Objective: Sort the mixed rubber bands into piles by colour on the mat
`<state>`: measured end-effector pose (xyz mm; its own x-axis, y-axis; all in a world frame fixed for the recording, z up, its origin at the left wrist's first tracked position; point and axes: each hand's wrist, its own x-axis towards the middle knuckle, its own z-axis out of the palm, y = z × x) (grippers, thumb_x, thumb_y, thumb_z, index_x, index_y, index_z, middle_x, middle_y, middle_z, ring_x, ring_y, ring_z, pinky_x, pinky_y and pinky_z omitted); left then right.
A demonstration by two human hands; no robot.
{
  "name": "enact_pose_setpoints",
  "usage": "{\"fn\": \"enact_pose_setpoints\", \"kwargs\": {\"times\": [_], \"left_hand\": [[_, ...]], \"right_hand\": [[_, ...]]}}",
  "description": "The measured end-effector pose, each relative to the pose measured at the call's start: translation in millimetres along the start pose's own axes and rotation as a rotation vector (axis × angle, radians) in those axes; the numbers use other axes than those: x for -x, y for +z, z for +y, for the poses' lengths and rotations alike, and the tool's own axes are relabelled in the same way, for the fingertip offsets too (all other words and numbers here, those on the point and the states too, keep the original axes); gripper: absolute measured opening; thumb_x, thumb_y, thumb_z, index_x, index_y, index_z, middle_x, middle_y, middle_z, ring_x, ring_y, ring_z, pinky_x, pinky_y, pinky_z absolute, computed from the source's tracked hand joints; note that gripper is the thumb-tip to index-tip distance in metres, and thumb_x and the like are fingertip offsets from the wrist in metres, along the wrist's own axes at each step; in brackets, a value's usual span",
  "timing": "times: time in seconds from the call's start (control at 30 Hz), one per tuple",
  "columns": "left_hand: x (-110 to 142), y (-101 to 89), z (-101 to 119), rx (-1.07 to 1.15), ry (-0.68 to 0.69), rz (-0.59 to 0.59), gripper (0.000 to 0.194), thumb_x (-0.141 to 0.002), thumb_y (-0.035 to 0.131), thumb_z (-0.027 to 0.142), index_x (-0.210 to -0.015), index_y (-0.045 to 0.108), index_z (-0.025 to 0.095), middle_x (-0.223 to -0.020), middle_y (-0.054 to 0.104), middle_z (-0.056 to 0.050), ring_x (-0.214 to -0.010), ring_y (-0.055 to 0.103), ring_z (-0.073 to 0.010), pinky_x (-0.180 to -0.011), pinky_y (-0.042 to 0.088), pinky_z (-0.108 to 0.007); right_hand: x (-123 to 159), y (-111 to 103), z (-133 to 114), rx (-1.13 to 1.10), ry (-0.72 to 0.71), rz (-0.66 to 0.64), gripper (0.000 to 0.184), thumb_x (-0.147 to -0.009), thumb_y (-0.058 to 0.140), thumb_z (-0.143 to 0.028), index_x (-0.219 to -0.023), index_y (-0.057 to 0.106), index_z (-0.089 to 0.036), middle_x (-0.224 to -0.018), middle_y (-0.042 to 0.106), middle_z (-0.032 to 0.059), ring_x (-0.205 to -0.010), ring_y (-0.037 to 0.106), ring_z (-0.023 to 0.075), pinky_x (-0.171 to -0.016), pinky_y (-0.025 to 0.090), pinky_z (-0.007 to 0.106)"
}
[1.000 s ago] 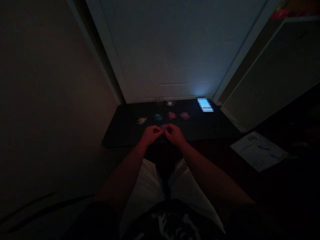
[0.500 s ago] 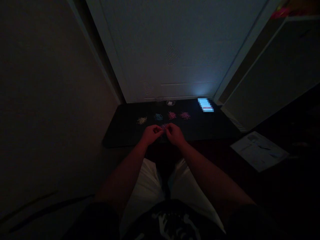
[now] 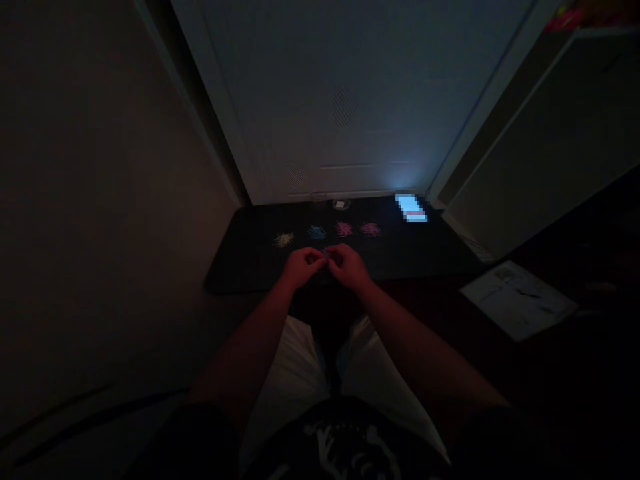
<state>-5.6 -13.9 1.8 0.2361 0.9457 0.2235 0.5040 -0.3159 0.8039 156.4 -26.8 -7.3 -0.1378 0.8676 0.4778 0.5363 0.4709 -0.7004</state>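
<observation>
My left hand (image 3: 302,265) and my right hand (image 3: 347,264) meet fingertip to fingertip over the near edge of a dark low table (image 3: 250,267). Both are closed in a pinch; whatever is between the fingers is too small and dark to name. Just behind the fingertips lies a purple pile of thin sticks (image 3: 326,251), mostly hidden by the hands. Farther back sit separate piles of short thin sticks: a cream pile (image 3: 283,239), a blue pile (image 3: 317,232), a pink pile (image 3: 343,229) and a pinkish-purple pile (image 3: 371,229).
A lit phone (image 3: 411,208), its screen blurred, lies at the table's back right. Near the back edge are a small clear round dish (image 3: 341,205) with something white and a faint clear container (image 3: 319,197). A white panel (image 3: 345,153) rises behind. A pale sheet (image 3: 519,300) lies at the right.
My fingertips come slightly apart half a second ago and are together again now, covering more of the purple pile. The other piles stay where they are.
</observation>
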Motion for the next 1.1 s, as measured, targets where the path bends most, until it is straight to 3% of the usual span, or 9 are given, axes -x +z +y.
{"fn": "enact_pose_setpoints", "kwargs": {"times": [0.23,0.53,1.1], "left_hand": [[0.5,-1.4,1.9,0.011,-0.007,-0.011,0.026,-0.068,0.063,0.036,-0.081,0.066,0.013,-0.064,0.061,-0.001,-0.056,0.050,-0.0097,-0.052,0.040,-0.021],[1.6,-0.9,3.5,-0.008,-0.001,-0.015,0.025,-0.068,0.062,0.036,-0.080,0.066,0.014,-0.066,0.062,-0.001,-0.057,0.050,-0.0102,-0.053,0.040,-0.022],[1.0,-1.6,4.7,-0.034,-0.007,-0.047,0.025,-0.068,0.061,0.036,-0.079,0.066,0.014,-0.064,0.061,-0.001,-0.057,0.051,-0.0104,-0.053,0.039,-0.022]], "right_hand": [[-0.8,-0.8,-0.2,0.003,-0.030,-0.025,0.014,-0.076,0.053,-0.020,-0.086,0.063,-0.019,-0.084,0.060,0.0047,-0.078,0.055,0.0152,-0.071,0.043,0.028],[-0.4,0.5,0.8,-0.014,-0.010,-0.017,0.020,-0.076,0.053,-0.021,-0.094,0.063,-0.019,-0.089,0.063,0.0056,-0.080,0.056,0.0161,-0.073,0.044,0.029],[-1.3,1.5,1.8,0.029,0.026,-0.042,0.010,-0.076,0.051,-0.024,-0.073,0.059,-0.018,-0.072,0.058,0.0024,-0.066,0.051,0.0140,-0.062,0.039,0.026]]}}
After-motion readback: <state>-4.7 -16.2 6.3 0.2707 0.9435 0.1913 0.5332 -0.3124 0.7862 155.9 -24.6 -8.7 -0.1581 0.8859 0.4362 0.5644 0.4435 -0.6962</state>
